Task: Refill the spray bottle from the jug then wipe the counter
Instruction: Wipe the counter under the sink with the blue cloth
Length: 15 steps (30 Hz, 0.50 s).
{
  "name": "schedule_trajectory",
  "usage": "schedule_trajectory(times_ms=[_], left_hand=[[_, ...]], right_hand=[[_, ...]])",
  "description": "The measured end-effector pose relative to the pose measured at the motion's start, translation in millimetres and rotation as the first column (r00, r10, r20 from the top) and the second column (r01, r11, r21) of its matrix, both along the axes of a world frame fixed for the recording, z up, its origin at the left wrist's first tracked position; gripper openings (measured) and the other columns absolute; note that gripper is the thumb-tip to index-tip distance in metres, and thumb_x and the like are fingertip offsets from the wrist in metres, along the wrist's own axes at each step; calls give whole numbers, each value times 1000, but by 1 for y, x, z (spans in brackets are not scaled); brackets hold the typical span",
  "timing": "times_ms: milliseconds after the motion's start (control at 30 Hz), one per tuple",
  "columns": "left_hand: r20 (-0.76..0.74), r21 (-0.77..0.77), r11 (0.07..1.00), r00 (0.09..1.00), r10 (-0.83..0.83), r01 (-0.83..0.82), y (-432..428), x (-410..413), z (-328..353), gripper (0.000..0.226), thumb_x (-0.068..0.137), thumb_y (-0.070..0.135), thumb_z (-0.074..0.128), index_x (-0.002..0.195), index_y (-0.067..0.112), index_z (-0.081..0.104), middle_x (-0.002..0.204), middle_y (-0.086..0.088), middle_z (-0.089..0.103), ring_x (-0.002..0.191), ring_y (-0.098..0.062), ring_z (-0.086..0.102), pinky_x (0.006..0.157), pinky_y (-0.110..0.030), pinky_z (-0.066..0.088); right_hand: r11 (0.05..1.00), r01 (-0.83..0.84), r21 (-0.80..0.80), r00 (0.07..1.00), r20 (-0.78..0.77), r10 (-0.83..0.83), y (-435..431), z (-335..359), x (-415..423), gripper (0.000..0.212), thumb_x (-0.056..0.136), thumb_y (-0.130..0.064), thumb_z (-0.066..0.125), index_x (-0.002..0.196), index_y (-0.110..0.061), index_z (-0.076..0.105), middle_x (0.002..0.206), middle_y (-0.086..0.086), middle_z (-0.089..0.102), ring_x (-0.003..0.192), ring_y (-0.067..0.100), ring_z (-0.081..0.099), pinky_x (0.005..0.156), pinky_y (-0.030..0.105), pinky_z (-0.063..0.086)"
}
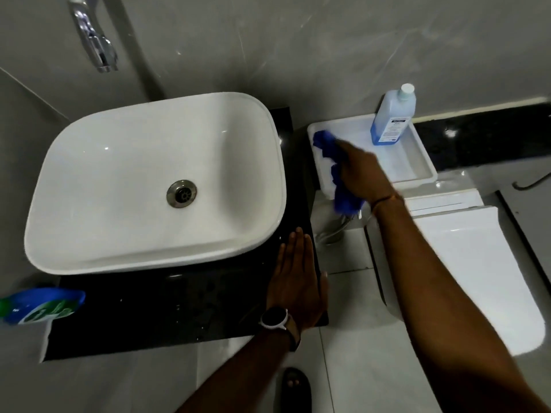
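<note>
My right hand [362, 174] grips a crumpled blue cloth [326, 144] over the left part of a white tray [417, 162]. In the tray's far corner stands a tall bottle of blue liquid with a white cap [393, 117]. My left hand [298, 275] lies flat, fingers together, on the wet black counter [167, 305] at its right front corner, a watch on the wrist. A blue bottle with a green cap [41, 305] lies on its side at the counter's left front edge, partly cut off by the frame.
A white basin [155, 186] fills most of the counter, with a chrome tap [95, 40] on the wall above. To the right stands a white toilet with its lid shut [477, 263]. A sandalled foot [295, 386] rests on the grey tiled floor.
</note>
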State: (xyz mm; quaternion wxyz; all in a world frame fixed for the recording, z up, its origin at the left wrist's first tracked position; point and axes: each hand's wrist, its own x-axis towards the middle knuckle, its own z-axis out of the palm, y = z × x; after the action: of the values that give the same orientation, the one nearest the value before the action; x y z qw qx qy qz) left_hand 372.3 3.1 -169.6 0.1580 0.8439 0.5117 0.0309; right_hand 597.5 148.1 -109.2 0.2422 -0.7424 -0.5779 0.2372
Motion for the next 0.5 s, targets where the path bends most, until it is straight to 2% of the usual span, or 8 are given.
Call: schedule_trajectory(times_ms=[100,167,233,300,367,433,500], left_hand=[[52,-45,998,997,51,-48,-7,-7,12,80,95,50,36,156,5,8,165,-16,7,154,-29,8,126,-44,15],[74,-43,997,995,67,-64,-22,-24,13,79,97,53,33,155,5,11,165,-18,11,154,-29,11,125,-45,18],[84,-28,999,996,37,-34,-44,-48,10,81,97,56,33,155,5,11,165,-17,11,154,-28,8,125,-45,16],[84,-7,1000,996,-4,5,-60,-77,3,88,92,56,42,155,3,12,165,-17,12,155,-27,6,124,-44,15],[48,11,998,997,-54,54,-72,-113,-2,95,88,59,47,155,3,11,165,-16,9,155,-27,4,125,-43,12],[4,39,988,988,-152,151,-82,-149,-6,93,91,62,42,156,5,9,166,-13,4,155,-28,5,125,-42,9],[-30,42,977,978,-206,207,-91,-183,-10,90,93,64,37,156,7,8,167,-11,1,155,-27,7,124,-44,13]], right_hand=[[981,-180,-69,984,-9,180,-60,2,-56,62,94,4,56,153,-5,42,147,26,54,132,42,56,113,40,38],[961,-253,-112,967,-5,254,-98,-11,-97,63,96,1,57,155,-1,35,159,27,36,147,44,37,121,45,30],[972,-220,-79,972,64,225,-131,-24,-135,64,99,-13,61,157,-5,35,166,18,26,155,42,16,126,48,23],[978,-206,-32,966,151,208,-156,-29,-168,59,99,-17,61,154,-10,43,164,11,34,155,41,21,125,53,24],[955,-295,14,936,206,286,-190,-33,-198,61,90,-11,68,149,-11,52,158,9,45,149,41,34,121,57,32],[921,-389,-3,895,235,379,-229,-37,-211,76,78,-11,69,152,-17,49,161,2,42,151,34,32,123,53,30],[924,-381,-27,882,291,372,-251,-37,-202,74,84,-19,58,156,-25,42,165,-3,34,154,29,27,124,51,25]])
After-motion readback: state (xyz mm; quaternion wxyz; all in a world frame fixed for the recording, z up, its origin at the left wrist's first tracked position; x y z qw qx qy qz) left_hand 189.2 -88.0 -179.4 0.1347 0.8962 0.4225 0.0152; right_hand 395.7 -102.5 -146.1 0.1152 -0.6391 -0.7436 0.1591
